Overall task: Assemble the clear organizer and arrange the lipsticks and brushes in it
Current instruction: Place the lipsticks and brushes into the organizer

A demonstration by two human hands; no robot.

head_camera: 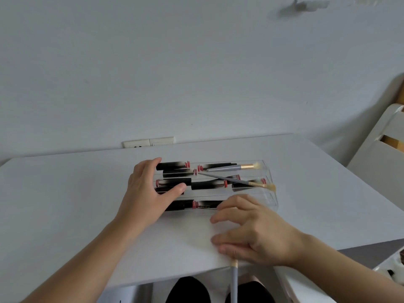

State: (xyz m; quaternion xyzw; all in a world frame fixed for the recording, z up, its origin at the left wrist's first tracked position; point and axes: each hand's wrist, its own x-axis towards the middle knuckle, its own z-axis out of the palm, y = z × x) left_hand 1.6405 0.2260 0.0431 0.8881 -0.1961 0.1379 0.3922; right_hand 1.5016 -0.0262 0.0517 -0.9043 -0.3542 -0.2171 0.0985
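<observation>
The clear organizer (271, 194) lies flat on the white table (65, 189), with several black lipsticks (208, 185) in its rows. One grey brush (231, 167) lies in the far row, and a thinner brush (229, 179) lies slanted across the dividers. My left hand (145, 193) rests on the organizer's left end, fingers spread and thumb over a lipstick. My right hand (253, 230) hovers at the organizer's near edge and grips a third brush (234, 281) whose grey handle points down past the table edge.
A wall socket (148, 142) sits behind the table's far edge. White furniture (380, 149) stands to the right. My lap in dark clothing (190, 289) shows below the near table edge.
</observation>
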